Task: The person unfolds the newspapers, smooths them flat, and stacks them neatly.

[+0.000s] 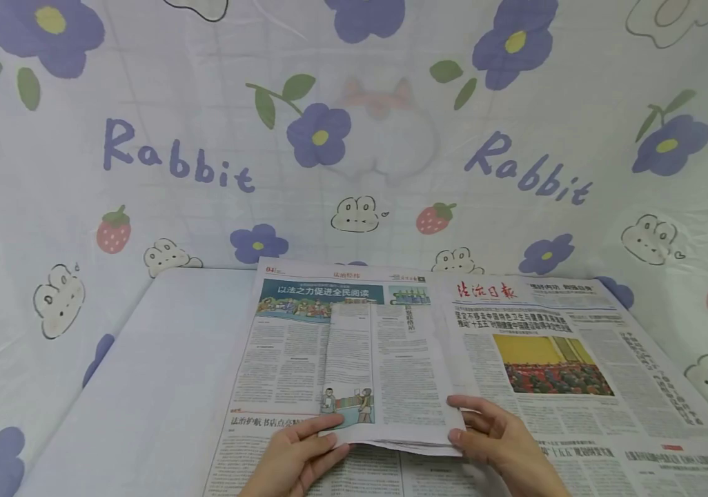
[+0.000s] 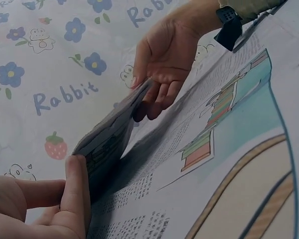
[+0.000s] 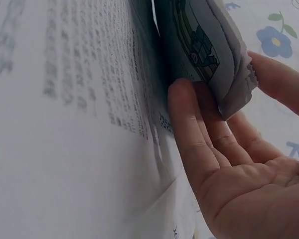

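Note:
A folded newspaper (image 1: pixel 410 386) in several layers lies over a larger opened sheet, its near edge lifted a little. My left hand (image 1: pixel 298 455) pinches its near left corner, fingertips over a small cartoon drawing. At the near right corner, my right hand (image 1: pixel 503 445) grips the folded newspaper between thumb and fingers. In the left wrist view, the layered edge (image 2: pixel 112 117) slants up from the left fingers to the right hand (image 2: pixel 169 55). The right wrist view shows the rough paper edges (image 3: pixel 241 82) between the right thumb and fingers.
The opened newspaper sheet (image 1: pixel 273 379) spreads beneath the folded one. A newspaper page with a colour photo (image 1: pixel 553 366) lies to the right. Bare white tabletop (image 1: pixel 143 386) shows at left. Behind hangs a printed curtain (image 1: pixel 205 221) with flowers and rabbits.

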Tool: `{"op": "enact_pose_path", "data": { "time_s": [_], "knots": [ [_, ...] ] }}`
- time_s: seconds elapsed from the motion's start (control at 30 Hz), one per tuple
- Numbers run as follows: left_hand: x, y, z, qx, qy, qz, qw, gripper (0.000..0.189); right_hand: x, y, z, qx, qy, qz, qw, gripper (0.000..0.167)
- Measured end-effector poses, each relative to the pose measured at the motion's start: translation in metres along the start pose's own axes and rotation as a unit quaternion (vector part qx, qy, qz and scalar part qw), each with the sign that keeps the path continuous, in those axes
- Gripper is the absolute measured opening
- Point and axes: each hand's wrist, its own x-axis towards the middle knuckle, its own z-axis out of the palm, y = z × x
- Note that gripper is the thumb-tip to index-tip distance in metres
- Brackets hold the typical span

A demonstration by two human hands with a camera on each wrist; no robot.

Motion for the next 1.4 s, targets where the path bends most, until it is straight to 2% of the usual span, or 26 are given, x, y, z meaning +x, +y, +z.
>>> {"op": "enact_pose_path", "data": {
  "time_s": [0.1,0.17,0.23,0.27,0.3,0.37,0.4,0.47,0.5,0.53,0.6,0.67,0.73,0.77,0.9,0.93,1.03,1.17,1.3,1.4],
  "knots": [
    [-0.001,0.001,-0.002,0.031,-0.002,0.004,0.9995,0.037,0.000,0.002,0.000,-0.007,0.012,0.000,0.9999,0.063],
    [-0.002,0.003,-0.004,0.080,-0.004,0.019,0.9966,0.035,-0.001,0.003,0.001,-0.009,0.017,0.000,0.9998,0.062],
    [-0.003,0.006,-0.005,0.152,0.010,0.045,0.9873,0.034,-0.002,0.003,0.003,-0.011,0.025,-0.004,0.9996,0.062],
    [-0.005,0.008,-0.005,0.199,0.022,0.064,0.9777,0.034,-0.002,0.004,0.004,-0.012,0.028,-0.006,0.9995,0.062],
    [-0.006,0.010,-0.005,0.249,0.038,0.087,0.9639,0.035,-0.003,0.003,0.005,-0.011,0.030,-0.007,0.9995,0.062],
    [-0.008,0.014,-0.003,0.341,0.086,0.129,0.9273,0.033,-0.003,0.003,0.006,-0.009,0.031,-0.015,0.9994,0.060],
    [-0.009,0.016,-0.001,0.379,0.106,0.152,0.9065,0.031,-0.002,0.003,0.008,-0.007,0.032,-0.020,0.9993,0.059],
    [-0.011,0.017,0.003,0.442,0.135,0.200,0.8640,0.028,-0.002,0.004,0.010,0.000,0.023,-0.030,0.9993,0.057],
    [-0.011,0.016,0.005,0.461,0.140,0.219,0.8486,0.027,-0.002,0.004,0.012,0.006,0.016,-0.036,0.9992,0.056],
    [-0.012,0.014,0.008,0.476,0.137,0.238,0.8353,0.027,-0.002,0.004,0.014,0.013,0.006,-0.043,0.9990,0.055],
    [-0.012,0.010,0.013,0.511,0.105,0.275,0.8076,0.027,-0.002,0.005,0.019,0.027,-0.012,-0.053,0.9982,0.053],
    [-0.012,0.005,0.020,0.532,0.062,0.298,0.7902,0.025,-0.003,0.004,0.023,0.038,-0.027,-0.057,0.9973,0.053],
    [-0.011,0.002,0.028,0.542,0.024,0.309,0.7815,0.023,-0.004,0.003,0.027,0.043,-0.032,-0.061,0.9967,0.053],
    [-0.010,0.001,0.032,0.543,0.009,0.311,0.7797,0.022,-0.005,0.003,0.028,0.043,-0.029,-0.059,0.9969,0.053],
    [-0.009,-0.001,0.046,0.537,-0.024,0.304,0.7865,0.022,-0.006,0.003,0.029,0.039,-0.020,-0.055,0.9975,0.055],
    [-0.008,-0.002,0.049,0.540,-0.030,0.301,0.7856,0.023,-0.005,0.002,0.030,0.038,-0.019,-0.053,0.9977,0.055],
    [-0.005,-0.004,0.056,0.560,-0.048,0.300,0.7705,0.025,-0.004,0.003,0.031,0.035,-0.019,-0.056,0.9976,0.055],
    [0.002,-0.008,0.062,0.589,-0.060,0.297,0.7487,0.027,-0.004,0.005,0.032,0.031,-0.019,-0.058,0.9977,0.055],
    [0.005,-0.011,0.065,0.600,-0.059,0.289,0.7438,0.027,-0.003,0.005,0.036,0.035,-0.025,-0.064,0.9970,0.055],
    [0.006,-0.014,0.066,0.606,-0.051,0.278,0.7432,0.029,-0.003,0.005,0.041,0.045,-0.047,-0.087,0.9941,0.056]
  ]
}}
